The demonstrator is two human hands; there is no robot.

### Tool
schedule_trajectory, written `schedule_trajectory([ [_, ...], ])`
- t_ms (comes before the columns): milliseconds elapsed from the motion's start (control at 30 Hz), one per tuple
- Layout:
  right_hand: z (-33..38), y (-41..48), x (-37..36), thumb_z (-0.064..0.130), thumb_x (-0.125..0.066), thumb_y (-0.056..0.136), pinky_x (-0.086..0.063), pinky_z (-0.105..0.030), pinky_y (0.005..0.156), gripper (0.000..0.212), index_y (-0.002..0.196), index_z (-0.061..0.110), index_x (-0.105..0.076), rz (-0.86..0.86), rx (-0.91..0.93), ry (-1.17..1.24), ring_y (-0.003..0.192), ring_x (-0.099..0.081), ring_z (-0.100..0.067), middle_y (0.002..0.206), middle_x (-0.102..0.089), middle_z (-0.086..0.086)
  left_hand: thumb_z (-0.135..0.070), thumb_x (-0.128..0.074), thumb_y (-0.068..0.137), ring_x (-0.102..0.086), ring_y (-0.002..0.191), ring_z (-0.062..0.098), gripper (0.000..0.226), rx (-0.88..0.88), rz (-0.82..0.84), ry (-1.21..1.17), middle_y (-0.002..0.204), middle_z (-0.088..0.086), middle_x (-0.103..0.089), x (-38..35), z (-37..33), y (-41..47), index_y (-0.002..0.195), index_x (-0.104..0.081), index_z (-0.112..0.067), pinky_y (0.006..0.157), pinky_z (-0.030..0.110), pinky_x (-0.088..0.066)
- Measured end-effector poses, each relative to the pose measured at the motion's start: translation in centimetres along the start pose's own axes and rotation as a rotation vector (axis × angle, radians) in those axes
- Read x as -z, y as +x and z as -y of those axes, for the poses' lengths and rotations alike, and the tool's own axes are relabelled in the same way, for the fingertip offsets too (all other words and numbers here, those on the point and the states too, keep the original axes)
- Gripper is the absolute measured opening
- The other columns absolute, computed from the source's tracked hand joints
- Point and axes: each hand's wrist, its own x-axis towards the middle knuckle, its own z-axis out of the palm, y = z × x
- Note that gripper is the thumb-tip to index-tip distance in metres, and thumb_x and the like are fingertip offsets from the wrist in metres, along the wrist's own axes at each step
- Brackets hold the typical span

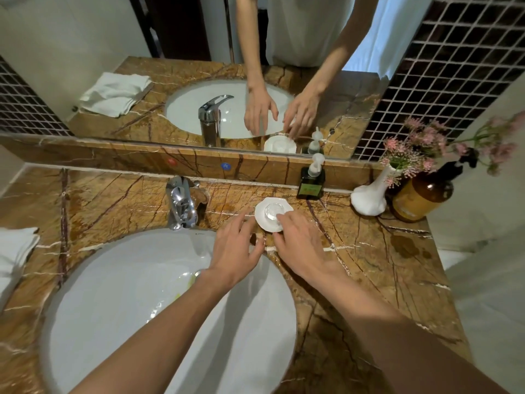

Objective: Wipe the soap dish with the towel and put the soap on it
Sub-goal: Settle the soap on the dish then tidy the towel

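Both hands' fingers spread, holding nothing; your right hand [301, 245] on soap dish [264, 220] w/ soap [273, 211] could slide it off counter [369, 265] into sink [142, 280].

Two bare forearms and hands [235, 251], no sleeves, rings or watch; pale top in the mirror.

The tabletop [369, 265] looks like polished brown stone, veined white and dark, with a soft sheen. The sink [119, 294] is smooth, glossy white ceramic. The faucet [181, 204] is mirror-bright chromed metal. The soap dish [264, 220] appears as glazed white ceramic with a wavy rim, and the soap [274, 211] on it looks clear and glassy. The towel [14, 251] is soft white cloth, matt. The amber bottle [423, 194] is glossy; the vase [369, 197] is white, faintly textured.
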Motion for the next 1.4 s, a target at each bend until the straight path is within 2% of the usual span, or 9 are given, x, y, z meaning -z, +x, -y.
schedule_trajectory([
  [233,3.3,-3.8,-0.5,0.025,-0.053,0.092,-0.039,-0.040,0.102,0.044,0.134,0.013,-0.046,0.100,0.134,-0.063,0.122,-0.045,-0.029,0.133,-0.048,-0.011,-0.041,-0.049,0.089,-0.042,0.129,0.026,0.056,0.052,0.038,0.082,0.142,0.009,-0.046,1.7,1.5,-5.2,0.139,-0.040,-0.017,0.104,0.041,-0.032],
  [333,5.1,-5.5,-1.0,0.029,-0.052,0.093,-0.035,-0.041,0.106,0.051,0.141,0.015,-0.039,0.155,0.184,-0.075,0.130,-0.039,-0.031,0.145,-0.040,-0.014,-0.042,-0.048,0.090,-0.039,0.132,0.027,0.056,0.136,0.051,0.130,0.143,0.012,-0.045,2.6,2.3,-8.1,0.137,-0.043,-0.012,0.106,0.040,-0.030],
  [500,9.4,-7.7,-2.3,0.030,-0.051,0.095,-0.022,-0.039,0.114,0.057,0.147,0.017,-0.032,0.241,0.313,-0.059,0.141,-0.026,-0.032,0.153,-0.030,-0.016,-0.044,-0.048,0.090,-0.038,0.133,0.027,0.057,0.284,-0.036,0.155,0.143,0.013,-0.045,6.1,3.5,-13.0,0.137,-0.044,-0.013,0.108,0.040,-0.029],
  [700,16.4,-9.1,-3.2,0.030,-0.051,0.094,-0.025,-0.038,0.113,0.056,0.145,0.014,-0.034,0.302,0.479,-0.040,0.141,-0.029,-0.032,0.152,-0.032,-0.019,-0.047,-0.045,0.090,-0.035,0.134,0.028,0.059,0.498,-0.132,0.232,0.145,0.014,-0.042,12.4,6.5,-19.8,0.139,-0.041,-0.015,0.108,0.041,-0.027],
  [833,21.4,-9.2,-3.9,0.030,-0.051,0.093,-0.033,-0.039,0.106,0.053,0.141,0.014,-0.037,0.345,0.539,-0.043,0.132,-0.039,-0.035,0.144,-0.040,-0.018,-0.048,-0.043,0.089,-0.037,0.131,0.030,0.060,0.644,-0.140,0.296,0.144,0.013,-0.042,16.2,9.4,-23.3,0.140,-0.039,-0.016,0.107,0.042,-0.029],
  [1000,26.3,-8.7,-6.0,0.030,-0.052,0.091,-0.039,-0.039,0.096,0.053,0.139,0.012,-0.039,0.388,0.614,-0.073,0.118,-0.050,-0.036,0.132,-0.050,-0.017,-0.047,-0.044,0.087,-0.045,0.122,0.031,0.056,0.742,-0.181,0.301,0.135,0.013,-0.048,18.9,13.3,-26.2,0.135,-0.044,-0.017,0.103,0.043,-0.036],
  [1100,28.9,-8.0,-7.5,0.030,-0.052,0.091,-0.041,-0.038,0.093,0.051,0.137,0.010,-0.041,0.398,0.639,-0.096,0.115,-0.051,-0.036,0.129,-0.052,-0.018,-0.048,-0.042,0.088,-0.041,0.128,0.028,0.056,0.768,-0.198,0.252,0.140,0.012,-0.045,19.3,15.6,-27.4,0.137,-0.041,-0.020,0.107,0.046,-0.033],
  [1267,34.1,-6.3,-10.4,0.030,-0.052,0.090,-0.045,-0.040,0.088,0.051,0.136,0.009,-0.043,0.391,0.641,-0.126,0.110,-0.055,-0.037,0.124,-0.055,-0.019,-0.042,-0.040,0.089,-0.036,0.134,0.027,0.060,0.784,-0.199,0.177,0.147,0.013,-0.038,20.3,20.9,-28.2,0.141,-0.035,-0.014,0.113,0.049,-0.028],
  [1400,39.3,-4.4,-12.9,0.027,-0.052,0.089,-0.045,-0.040,0.084,0.038,0.123,0.009,-0.051,0.350,0.621,-0.117,0.105,-0.056,-0.036,0.117,-0.059,-0.018,-0.042,-0.043,0.091,-0.033,0.136,0.028,0.059,0.750,-0.200,0.152,0.150,0.013,-0.035,22.2,27.2,-28.0,0.142,-0.036,-0.014,0.112,0.046,-0.026],
])
